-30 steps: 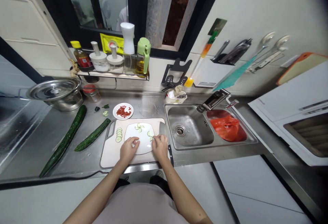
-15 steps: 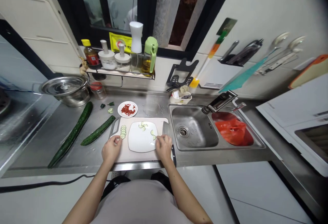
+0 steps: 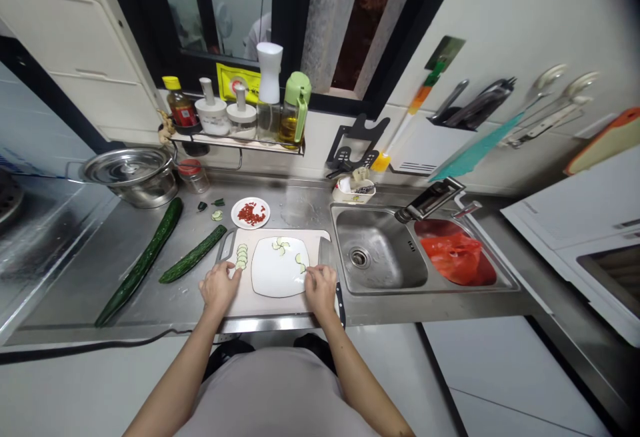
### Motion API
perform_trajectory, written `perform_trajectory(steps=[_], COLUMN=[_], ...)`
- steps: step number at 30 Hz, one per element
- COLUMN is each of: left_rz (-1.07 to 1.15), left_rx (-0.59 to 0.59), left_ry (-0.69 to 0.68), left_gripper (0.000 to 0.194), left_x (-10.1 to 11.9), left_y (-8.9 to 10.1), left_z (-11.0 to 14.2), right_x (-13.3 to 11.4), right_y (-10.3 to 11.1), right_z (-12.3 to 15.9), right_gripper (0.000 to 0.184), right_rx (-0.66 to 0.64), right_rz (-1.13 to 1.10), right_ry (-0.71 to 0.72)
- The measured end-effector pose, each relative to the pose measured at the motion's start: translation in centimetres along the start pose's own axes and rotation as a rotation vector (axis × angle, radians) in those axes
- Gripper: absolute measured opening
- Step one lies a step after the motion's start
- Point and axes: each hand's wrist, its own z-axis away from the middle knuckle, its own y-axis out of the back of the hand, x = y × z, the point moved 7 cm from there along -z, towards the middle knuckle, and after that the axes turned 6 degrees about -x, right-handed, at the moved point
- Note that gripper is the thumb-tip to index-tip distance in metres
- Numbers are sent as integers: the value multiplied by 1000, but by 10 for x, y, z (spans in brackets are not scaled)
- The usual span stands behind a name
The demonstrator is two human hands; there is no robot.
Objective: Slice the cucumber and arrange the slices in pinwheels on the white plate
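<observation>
A white square plate (image 3: 278,282) lies on the pale cutting board (image 3: 245,300), with thin cucumber slices (image 3: 280,245) grouped near its far edge and others along its right side. My right hand (image 3: 323,290) is at the plate's right rim, fingertips pinched at a cucumber slice (image 3: 303,267). Left of the plate, a row of overlapping cucumber slices (image 3: 242,256) rests on the board. My left hand (image 3: 219,290) is beside the near end of this row, thumb and fingers apart. A knife (image 3: 326,253) lies along the board's right side, partly hidden by my right hand.
Two cucumbers, one longer (image 3: 143,260) and one shorter (image 3: 194,254), lie on the counter at left. Behind the board sits a small plate of red pieces (image 3: 251,221). A sink (image 3: 380,250) is at right. Bottles and jars stand on a shelf (image 3: 240,140) above.
My left thumb and fingers have parted from a pinch beside the row of slices. My right hand stays at the plate's right rim. The view has shifted slightly.
</observation>
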Motion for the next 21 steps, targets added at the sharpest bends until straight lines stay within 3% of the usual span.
perform_trajectory(steps=[21], left_rz=[183], left_rx=[103], left_ry=[-54], left_gripper=[16], left_x=[2], left_y=[1], left_z=[5], right_x=[-1], right_y=[1], right_z=[3], right_gripper=[24], right_rx=[-3], right_rz=[-21], right_ry=[46])
